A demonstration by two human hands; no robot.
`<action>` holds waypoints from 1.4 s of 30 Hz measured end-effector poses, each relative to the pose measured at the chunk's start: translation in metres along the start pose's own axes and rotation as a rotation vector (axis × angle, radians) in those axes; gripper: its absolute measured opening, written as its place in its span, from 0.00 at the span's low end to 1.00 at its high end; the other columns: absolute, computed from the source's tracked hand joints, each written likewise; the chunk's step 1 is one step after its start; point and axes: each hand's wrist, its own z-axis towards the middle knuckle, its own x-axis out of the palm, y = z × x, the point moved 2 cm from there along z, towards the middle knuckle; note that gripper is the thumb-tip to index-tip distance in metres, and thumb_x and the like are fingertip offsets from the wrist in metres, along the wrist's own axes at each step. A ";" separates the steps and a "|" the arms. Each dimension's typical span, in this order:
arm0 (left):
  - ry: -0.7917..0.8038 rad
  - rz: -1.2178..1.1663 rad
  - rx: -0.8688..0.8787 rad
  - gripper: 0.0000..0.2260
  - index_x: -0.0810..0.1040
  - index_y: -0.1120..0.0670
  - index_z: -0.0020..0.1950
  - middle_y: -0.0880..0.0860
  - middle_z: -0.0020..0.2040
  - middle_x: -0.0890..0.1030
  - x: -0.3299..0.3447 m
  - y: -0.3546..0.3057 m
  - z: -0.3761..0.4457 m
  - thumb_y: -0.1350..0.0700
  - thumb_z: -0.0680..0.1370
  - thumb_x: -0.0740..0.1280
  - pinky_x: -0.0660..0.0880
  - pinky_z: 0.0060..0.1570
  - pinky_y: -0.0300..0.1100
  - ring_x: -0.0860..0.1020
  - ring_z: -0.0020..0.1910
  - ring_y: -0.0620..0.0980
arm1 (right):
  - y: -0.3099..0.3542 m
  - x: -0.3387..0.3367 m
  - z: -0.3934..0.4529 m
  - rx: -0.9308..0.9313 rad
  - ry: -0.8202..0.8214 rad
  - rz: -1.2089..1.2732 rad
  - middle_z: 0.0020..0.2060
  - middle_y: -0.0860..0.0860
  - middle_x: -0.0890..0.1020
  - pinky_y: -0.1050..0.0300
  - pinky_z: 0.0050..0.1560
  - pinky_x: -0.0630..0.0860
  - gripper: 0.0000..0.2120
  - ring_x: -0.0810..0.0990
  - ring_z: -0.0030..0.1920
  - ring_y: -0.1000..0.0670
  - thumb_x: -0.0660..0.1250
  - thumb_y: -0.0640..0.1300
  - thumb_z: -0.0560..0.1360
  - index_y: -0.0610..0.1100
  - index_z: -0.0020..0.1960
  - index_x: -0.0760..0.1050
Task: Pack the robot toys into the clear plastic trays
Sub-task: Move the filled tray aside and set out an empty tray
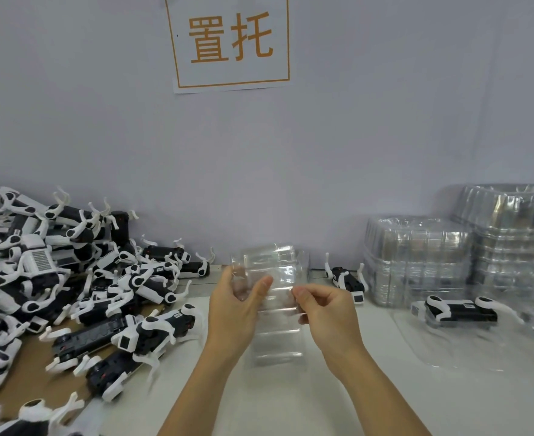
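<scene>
1. The fingers (264, 286) of the left hand (232, 309) are curled round the left edge of a clear tray (275, 297), thumb pressed on its near face.
2. The right hand (325, 309) pinches the tray's right edge, fingers together on the thin plastic.
3. The tray hangs in the air between both hands, above the middle of the desk (322, 410), toward its back edge. It holds no toy.
4. The robot toys (70, 278) lie heaped at the desk's left side, partly on a sheet of cardboard (26, 379); one lone toy (345, 280) sits by the back edge just right of the tray.
5. Stacks of empty trays (416, 262) stand in the back right corner, and a packed toy (460, 313) lies in front of them.
6. Risks, as I judge them: the tray is flimsy, so a hard pinch could crease it; two nested trays may be stuck together and go unnoticed; the toys' thin white legs tangle in the heap, so pulling one out may drag others off the desk.
</scene>
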 end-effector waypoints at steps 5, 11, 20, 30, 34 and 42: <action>-0.103 -0.131 0.005 0.20 0.73 0.57 0.50 0.55 0.34 0.82 -0.015 0.002 0.007 0.43 0.69 0.72 0.71 0.25 0.34 0.79 0.27 0.50 | -0.008 -0.021 0.012 -0.013 -0.277 0.037 0.30 0.53 0.84 0.66 0.31 0.76 0.10 0.83 0.31 0.55 0.63 0.37 0.81 0.41 0.43 0.80; -0.252 -0.145 -0.056 0.20 0.74 0.56 0.51 0.50 0.33 0.82 -0.042 0.012 0.017 0.40 0.74 0.69 0.70 0.24 0.36 0.79 0.27 0.50 | -0.028 -0.061 0.029 0.167 -0.556 0.384 0.27 0.53 0.81 0.56 0.41 0.77 0.13 0.81 0.30 0.54 0.56 0.40 0.85 0.42 0.43 0.73; -0.286 -0.192 -0.123 0.17 0.74 0.54 0.50 0.48 0.31 0.80 -0.044 0.013 0.017 0.41 0.75 0.68 0.69 0.24 0.37 0.78 0.27 0.47 | -0.057 -0.037 0.025 0.435 -0.345 0.317 0.36 0.42 0.81 0.53 0.47 0.80 0.08 0.83 0.38 0.46 0.59 0.38 0.83 0.35 0.49 0.75; -0.179 -0.035 0.030 0.15 0.74 0.52 0.51 0.52 0.35 0.82 -0.042 -0.009 0.017 0.41 0.77 0.64 0.72 0.30 0.39 0.77 0.28 0.47 | -0.032 -0.027 0.014 0.097 -0.096 -0.729 0.31 0.45 0.82 0.54 0.37 0.77 0.17 0.78 0.30 0.49 0.63 0.47 0.78 0.36 0.39 0.80; -0.113 0.124 0.141 0.16 0.74 0.50 0.50 0.48 0.41 0.82 -0.027 -0.016 0.012 0.38 0.74 0.64 0.76 0.38 0.41 0.79 0.38 0.48 | 0.003 -0.002 0.000 -0.107 0.020 -0.218 0.33 0.53 0.84 0.66 0.34 0.73 0.08 0.80 0.33 0.58 0.68 0.43 0.77 0.47 0.42 0.84; 0.117 0.239 0.216 0.11 0.75 0.41 0.52 0.46 0.44 0.81 -0.003 -0.015 0.002 0.37 0.77 0.62 0.75 0.41 0.38 0.78 0.42 0.44 | -0.002 0.011 -0.003 -0.008 0.002 0.031 0.31 0.46 0.84 0.64 0.33 0.76 0.07 0.82 0.31 0.51 0.69 0.34 0.77 0.39 0.41 0.83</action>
